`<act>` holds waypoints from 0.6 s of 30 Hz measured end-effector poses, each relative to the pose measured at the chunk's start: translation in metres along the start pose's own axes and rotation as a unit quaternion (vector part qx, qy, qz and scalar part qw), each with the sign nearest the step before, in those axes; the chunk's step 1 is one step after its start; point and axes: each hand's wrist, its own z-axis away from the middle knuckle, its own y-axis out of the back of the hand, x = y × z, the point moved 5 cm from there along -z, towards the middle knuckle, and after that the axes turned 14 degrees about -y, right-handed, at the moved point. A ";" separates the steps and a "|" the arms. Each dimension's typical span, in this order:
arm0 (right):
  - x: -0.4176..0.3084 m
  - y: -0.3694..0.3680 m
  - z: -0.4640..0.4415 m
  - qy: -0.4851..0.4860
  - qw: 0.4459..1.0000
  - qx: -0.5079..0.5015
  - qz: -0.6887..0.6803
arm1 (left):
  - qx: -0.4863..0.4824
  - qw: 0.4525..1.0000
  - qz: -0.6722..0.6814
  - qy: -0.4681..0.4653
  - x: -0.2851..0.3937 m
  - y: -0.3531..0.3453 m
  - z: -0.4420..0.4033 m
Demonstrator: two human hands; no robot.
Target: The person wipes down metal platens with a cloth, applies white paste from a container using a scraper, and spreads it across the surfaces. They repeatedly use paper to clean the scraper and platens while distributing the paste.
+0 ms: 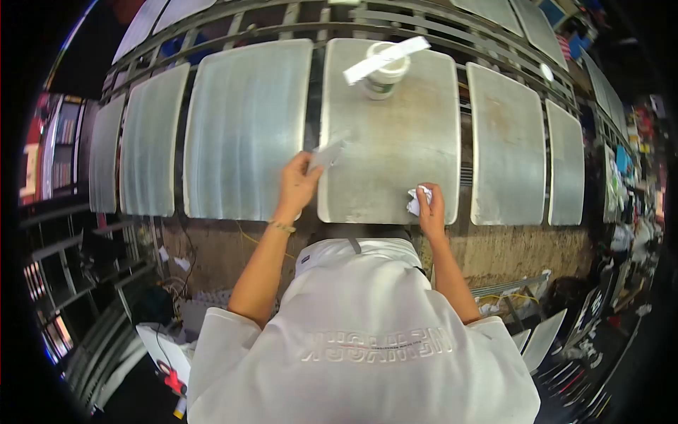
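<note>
My left hand (299, 182) pinches a thin, pale flat piece (329, 155) over the left edge of the middle grey board (395, 162). The piece is slightly blurred. Near the board's lower right, my right hand (431, 207) has its fingers closed on a crumpled white wad (415, 203). At the back of the same board stands a white tub (381, 86) with a dark label, and a white strip (387, 61) lies slantwise across its top.
More flat boards line up on the left (247, 127) and right (507, 145). A metal rail frame (282, 28) runs behind them. Red-handled tool (171, 379) at lower left; metal racks stand on the left side.
</note>
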 end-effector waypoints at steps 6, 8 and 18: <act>0.052 0.081 0.008 -0.060 0.996 0.037 -0.060 | -0.123 0.855 -0.376 -0.337 0.000 -0.146 -0.056; 0.063 0.099 0.004 -0.057 0.996 0.032 -0.067 | -0.080 0.773 -0.446 -0.445 -0.011 -0.176 -0.072; 0.090 0.150 -0.010 0.000 0.998 -0.053 -0.020 | -0.191 0.729 -0.605 -0.256 -0.045 -0.209 -0.008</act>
